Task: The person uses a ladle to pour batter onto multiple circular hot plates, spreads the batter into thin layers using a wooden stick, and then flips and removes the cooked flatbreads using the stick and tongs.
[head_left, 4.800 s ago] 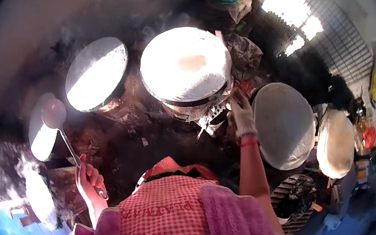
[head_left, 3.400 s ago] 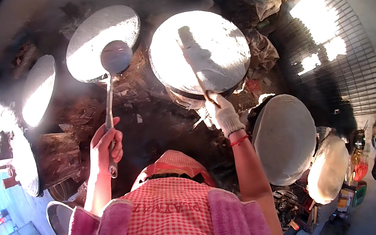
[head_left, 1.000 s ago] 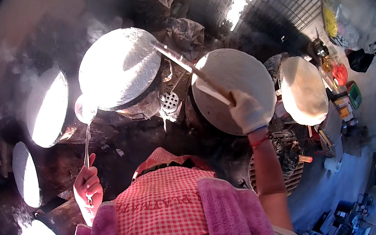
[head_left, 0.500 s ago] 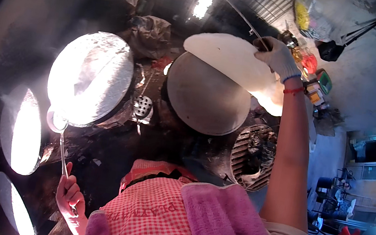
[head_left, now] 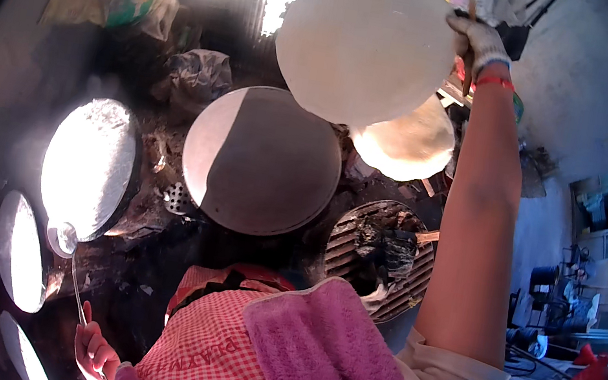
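Observation:
My left hand (head_left: 95,354) is closed around the thin handle of a ladle (head_left: 63,238). The ladle's bowl is at the near edge of a sunlit round griddle (head_left: 90,160), its surface washed out by glare. High at the far right, my gloved right hand (head_left: 480,41) grips the edge of a large, thin, pale round pancake (head_left: 367,45), along with a slender stick (head_left: 473,0). The pancake is spread out flat in the air. Below it is a round grey griddle (head_left: 274,177), partly in shadow. Another pale pancake (head_left: 407,139) lies beyond it, below my right hand.
A ribbed round stove top (head_left: 341,256) with charred matter and a wooden-handled tool stands near my right side. Two more bright discs (head_left: 22,253) line the left. A perforated skimmer (head_left: 177,199) sits between the griddles. Crumpled bags (head_left: 199,74) lie at the back.
My right hand has moved up and slightly right, and the pancake has come fully off the griddle and faces me. My view has shifted right. The left hand keeps the ladle by the left griddle.

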`<state>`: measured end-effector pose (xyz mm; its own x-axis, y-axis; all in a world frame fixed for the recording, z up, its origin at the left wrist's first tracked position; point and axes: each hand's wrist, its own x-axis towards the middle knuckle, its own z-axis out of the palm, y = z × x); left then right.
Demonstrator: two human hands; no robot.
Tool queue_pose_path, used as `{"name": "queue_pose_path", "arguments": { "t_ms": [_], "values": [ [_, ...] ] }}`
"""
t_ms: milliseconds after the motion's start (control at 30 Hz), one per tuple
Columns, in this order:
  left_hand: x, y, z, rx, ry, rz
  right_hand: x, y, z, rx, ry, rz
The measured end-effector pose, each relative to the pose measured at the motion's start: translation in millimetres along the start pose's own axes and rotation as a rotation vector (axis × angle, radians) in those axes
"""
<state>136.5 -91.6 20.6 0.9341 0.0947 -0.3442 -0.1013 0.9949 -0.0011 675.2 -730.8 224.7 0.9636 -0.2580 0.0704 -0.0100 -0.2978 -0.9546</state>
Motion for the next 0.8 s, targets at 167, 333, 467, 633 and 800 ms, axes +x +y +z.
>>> {"name": "queue_pose_path", "arguments": {
  "t_ms": [167,333,467,633,800],
  "values": [
    [-1,-36,22,-0.035,-0.006,0.051,-28,146,-116,0.417,0.116,0.259],
    [13,-66,44,-0.069,-0.02,0.065,-85,340,-136,0.507,0.518,0.444],
    [15,-102,67,-0.125,-0.085,0.062,-97,359,-108,0.633,0.76,0.559],
    [1,-123,75,-0.211,-0.168,0.111,-74,346,-115,0.305,0.739,0.385],
    [-50,-126,61,-0.281,-0.184,0.256,-60,364,-119,-0.231,0.639,0.225]
  ]
}}
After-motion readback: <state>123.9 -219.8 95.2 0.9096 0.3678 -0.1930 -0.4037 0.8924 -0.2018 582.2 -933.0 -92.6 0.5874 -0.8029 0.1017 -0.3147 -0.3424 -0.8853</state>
